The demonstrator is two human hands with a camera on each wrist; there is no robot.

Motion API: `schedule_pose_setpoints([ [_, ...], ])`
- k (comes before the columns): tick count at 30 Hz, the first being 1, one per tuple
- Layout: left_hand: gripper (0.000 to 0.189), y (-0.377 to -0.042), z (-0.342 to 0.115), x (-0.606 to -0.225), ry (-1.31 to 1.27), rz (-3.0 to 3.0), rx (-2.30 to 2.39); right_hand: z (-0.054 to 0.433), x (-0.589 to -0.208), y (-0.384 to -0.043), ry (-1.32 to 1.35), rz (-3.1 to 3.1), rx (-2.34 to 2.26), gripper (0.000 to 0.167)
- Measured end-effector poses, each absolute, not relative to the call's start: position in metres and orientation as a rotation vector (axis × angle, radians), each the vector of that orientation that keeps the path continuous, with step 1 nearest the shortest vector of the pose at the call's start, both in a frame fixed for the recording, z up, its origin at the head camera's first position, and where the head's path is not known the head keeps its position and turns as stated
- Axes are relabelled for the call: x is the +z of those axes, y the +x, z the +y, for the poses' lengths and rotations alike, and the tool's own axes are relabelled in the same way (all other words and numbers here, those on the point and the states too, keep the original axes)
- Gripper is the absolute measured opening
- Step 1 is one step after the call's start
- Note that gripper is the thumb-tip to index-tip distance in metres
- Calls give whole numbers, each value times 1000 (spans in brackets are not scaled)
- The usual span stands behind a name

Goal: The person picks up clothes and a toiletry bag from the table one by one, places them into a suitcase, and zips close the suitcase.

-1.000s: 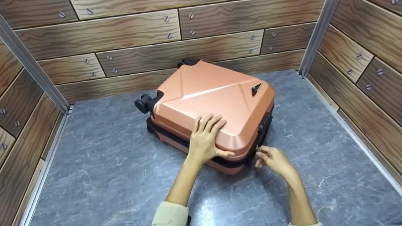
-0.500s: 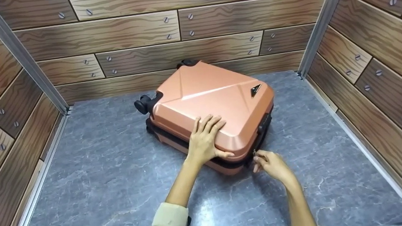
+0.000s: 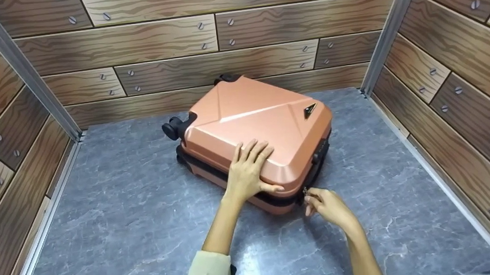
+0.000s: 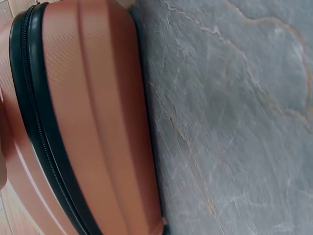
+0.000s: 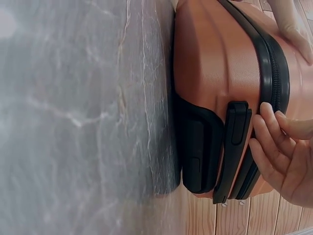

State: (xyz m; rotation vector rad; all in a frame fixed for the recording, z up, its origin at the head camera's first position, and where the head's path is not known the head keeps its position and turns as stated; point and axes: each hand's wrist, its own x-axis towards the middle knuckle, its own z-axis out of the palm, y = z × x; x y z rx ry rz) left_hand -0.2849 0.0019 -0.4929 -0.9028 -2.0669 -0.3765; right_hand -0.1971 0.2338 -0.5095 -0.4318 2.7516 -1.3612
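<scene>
A copper-coloured hard-shell suitcase (image 3: pixel 242 111) lies flat on the floor, its near corner towards me. My left hand (image 3: pixel 246 173) rests on the lid by that corner, fingers spread and nearly straight, thumb along the lid's edge. Beside the corner, my right hand (image 3: pixel 328 205) pinches a small metal zipper pull (image 3: pixel 305 190) between thumb and forefinger. The right wrist view has the pull hidden behind the fingertips (image 5: pixel 266 108). A black zipper (image 4: pixel 36 110) runs round the suitcase's side; its teeth are meshed along the stretch in the left wrist view.
Black wheels (image 3: pixel 174 128) stick out at the suitcase's far left end. A black side handle (image 5: pixel 237 132) sits near the right hand. Wood-patterned walls (image 3: pixel 165 38) enclose the grey marbled floor (image 3: pixel 113 202) at the back and both sides.
My right hand has drawn the zipper pull along the suitcase's right side towards the near corner. My left hand stays on the lid, and the suitcase keeps its place.
</scene>
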Motion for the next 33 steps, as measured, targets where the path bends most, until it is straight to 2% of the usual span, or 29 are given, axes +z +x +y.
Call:
schedule_pose_setpoints([
  [33,96,-285,1,-488,-894,-2027,-330,198,-501,-174,-598,3010,-999,18],
])
